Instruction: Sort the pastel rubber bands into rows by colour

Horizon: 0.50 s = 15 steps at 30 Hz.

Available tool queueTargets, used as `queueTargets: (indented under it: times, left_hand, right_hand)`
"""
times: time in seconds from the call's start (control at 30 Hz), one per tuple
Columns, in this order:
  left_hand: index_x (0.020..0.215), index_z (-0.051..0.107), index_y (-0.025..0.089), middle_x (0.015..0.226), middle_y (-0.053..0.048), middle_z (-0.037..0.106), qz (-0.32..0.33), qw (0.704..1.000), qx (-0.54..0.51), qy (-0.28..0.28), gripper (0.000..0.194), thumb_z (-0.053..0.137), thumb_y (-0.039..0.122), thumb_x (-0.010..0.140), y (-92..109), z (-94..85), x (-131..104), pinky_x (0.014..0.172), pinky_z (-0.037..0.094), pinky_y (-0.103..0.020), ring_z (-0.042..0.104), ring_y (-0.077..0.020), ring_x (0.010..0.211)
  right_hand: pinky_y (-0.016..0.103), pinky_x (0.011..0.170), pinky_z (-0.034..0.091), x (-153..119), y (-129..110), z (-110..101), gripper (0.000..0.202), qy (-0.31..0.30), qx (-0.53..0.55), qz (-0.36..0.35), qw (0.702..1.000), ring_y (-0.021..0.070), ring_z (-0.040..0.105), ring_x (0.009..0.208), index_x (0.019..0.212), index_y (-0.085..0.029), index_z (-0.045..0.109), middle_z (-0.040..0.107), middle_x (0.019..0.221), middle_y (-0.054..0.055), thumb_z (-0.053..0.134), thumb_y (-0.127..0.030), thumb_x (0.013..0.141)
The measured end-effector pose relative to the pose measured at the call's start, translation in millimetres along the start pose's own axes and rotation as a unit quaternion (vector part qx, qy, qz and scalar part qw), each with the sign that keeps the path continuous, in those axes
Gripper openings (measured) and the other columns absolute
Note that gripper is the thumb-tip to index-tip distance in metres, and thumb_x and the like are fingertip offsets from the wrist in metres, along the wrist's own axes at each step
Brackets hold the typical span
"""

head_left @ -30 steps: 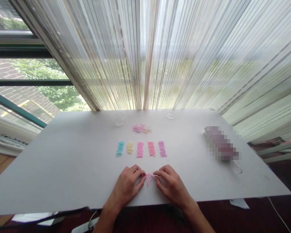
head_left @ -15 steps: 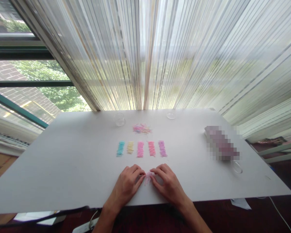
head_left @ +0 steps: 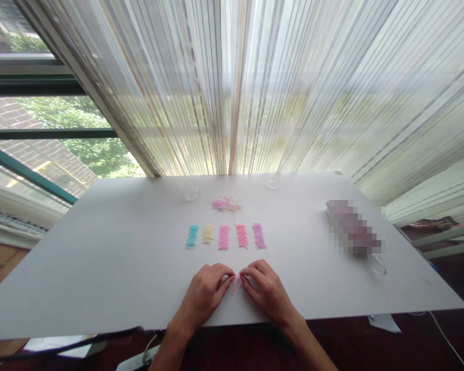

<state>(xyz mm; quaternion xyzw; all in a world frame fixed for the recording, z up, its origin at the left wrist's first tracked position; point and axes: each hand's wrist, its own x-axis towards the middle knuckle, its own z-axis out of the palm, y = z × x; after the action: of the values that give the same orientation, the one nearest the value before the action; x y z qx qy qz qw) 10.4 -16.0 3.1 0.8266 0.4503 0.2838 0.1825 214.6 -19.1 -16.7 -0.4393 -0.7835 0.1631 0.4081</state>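
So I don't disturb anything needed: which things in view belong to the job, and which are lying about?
Job:
pink strands between left hand and right hand
five colour rows
mixed pile
probably clear cup, clear disc

Lying about, apparently:
pixelated object
cardboard box
paper

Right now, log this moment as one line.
left hand: pinched at pink strands | right hand: pinched at same strands | ahead: row of five colored clusters | beyond: mixed pile

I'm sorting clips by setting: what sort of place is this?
Probably a room in a home: a striped sheer curtain hangs beside an uncovered window section, with a white table close by.
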Motion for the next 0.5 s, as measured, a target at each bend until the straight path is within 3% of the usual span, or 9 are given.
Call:
queueTargets:
  times: [0.2,0.5]
  left_hand:
    - [0.098,0.069,0.022,0.084,-0.001,0.075,-0.015,0.999,-0.023,0.029,0.012,0.058,0.024,0.099,-0.2,-0.6,-0.5,0.069,0.052,-0.029,0.061,-0.0140,0.061]
    - [0.097,0.070,0.022,0.088,-0.003,0.074,-0.046,0.989,-0.134,0.051,0.012,0.059,0.027,0.098,-0.6,-0.1,3.5,0.066,0.055,-0.025,0.060,-0.0130,0.065]
  right_hand:
    - [0.032,0.069,0.057,0.6,-2.2,-2.3,0.014,0.024,0.005,-0.016,1.000,0.0194,0.064,0.078,0.098,-0.024,0.068,0.065,0.084,0.004,0.057,-0.015,0.097]
    - [0.033,0.070,0.058,4.6,-2.4,-3.3,0.012,0.039,0.016,-0.014,0.999,0.0206,0.065,0.081,0.101,-0.023,0.067,0.066,0.087,0.005,0.059,-0.015,0.096]
